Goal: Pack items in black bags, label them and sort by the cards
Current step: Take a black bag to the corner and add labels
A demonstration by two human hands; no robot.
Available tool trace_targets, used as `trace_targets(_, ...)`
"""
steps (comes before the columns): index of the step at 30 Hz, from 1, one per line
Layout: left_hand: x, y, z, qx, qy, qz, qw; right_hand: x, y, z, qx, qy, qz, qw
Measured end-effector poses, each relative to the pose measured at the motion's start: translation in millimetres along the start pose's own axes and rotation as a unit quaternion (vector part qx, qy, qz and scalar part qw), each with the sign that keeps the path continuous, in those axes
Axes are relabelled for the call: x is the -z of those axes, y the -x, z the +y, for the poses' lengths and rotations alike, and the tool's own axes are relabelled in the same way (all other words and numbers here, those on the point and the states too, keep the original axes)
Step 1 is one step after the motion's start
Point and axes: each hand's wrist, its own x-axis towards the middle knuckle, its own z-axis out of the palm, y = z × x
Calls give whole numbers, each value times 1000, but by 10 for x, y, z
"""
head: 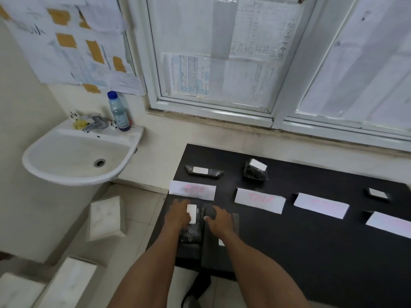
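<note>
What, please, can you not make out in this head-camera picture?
Head view:
Pink writing on the cards: blurred.
Rightmost card: cut off by the frame edge.
Contents of the black bag: hidden by opaque plastic, the left hand and right hand.
White label text: too small.

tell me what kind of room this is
Likely a small office or clinic back room used as a workspace: a wall-mounted sink, printed notices taped over the window, and a black table holding labelled black bags and sorting cards.

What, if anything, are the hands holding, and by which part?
The black bag: right hand seemingly grips its upper right edge; left hand presses its white label.
</note>
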Motion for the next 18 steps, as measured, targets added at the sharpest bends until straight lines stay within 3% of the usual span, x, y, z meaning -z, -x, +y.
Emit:
trace_targets(3, -174, 318, 7, 8, 10, -1, 1000, -108, 348, 204, -17, 24, -3, 1000)
trace_targets(7, -395, 631, 97, -8, 9, 0, 1000, -156, 694, 468, -108, 0, 23, 994)
trace_targets(11, -595, 760, 158, -5, 6, -87, 996, -150, 802, 639, -195, -46, 30, 979)
trace_targets(18, -717, 812, 238, 56, 66, -58, 995, -157, 759, 841, -209, -179, 2, 961)
